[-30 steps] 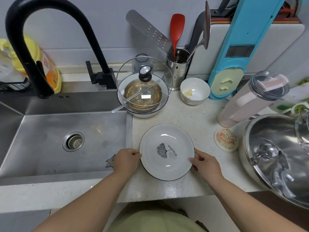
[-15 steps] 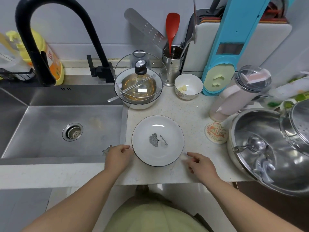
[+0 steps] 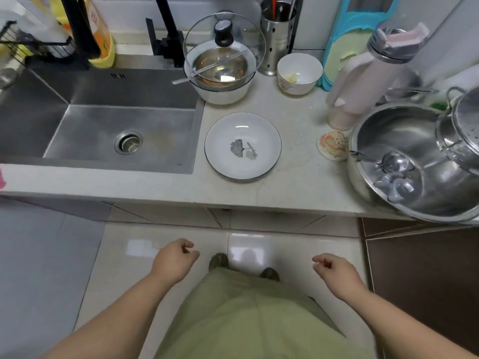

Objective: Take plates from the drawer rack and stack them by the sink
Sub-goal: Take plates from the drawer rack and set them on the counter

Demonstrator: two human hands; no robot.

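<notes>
A white plate (image 3: 242,146) with a dark rim and a grey leaf print lies flat on the pale counter (image 3: 298,182), just right of the steel sink (image 3: 108,133). My left hand (image 3: 175,261) hangs below the counter edge over the floor, fingers loosely curled, holding nothing. My right hand (image 3: 334,270) is at the same height to the right, also loosely curled and empty. Both hands are well clear of the plate. No drawer rack shows in this view.
Behind the plate stands a white pot with a glass lid (image 3: 223,63), a small white bowl (image 3: 299,73) and a utensil holder (image 3: 277,35). A large steel basin (image 3: 414,161) with ladles overhangs the counter at right. A pink bottle (image 3: 363,79) stands near it.
Both hands let go of the plate and drew back off the counter, down toward the floor. The view tilted downward and pulled back; the plate stays where it was set.
</notes>
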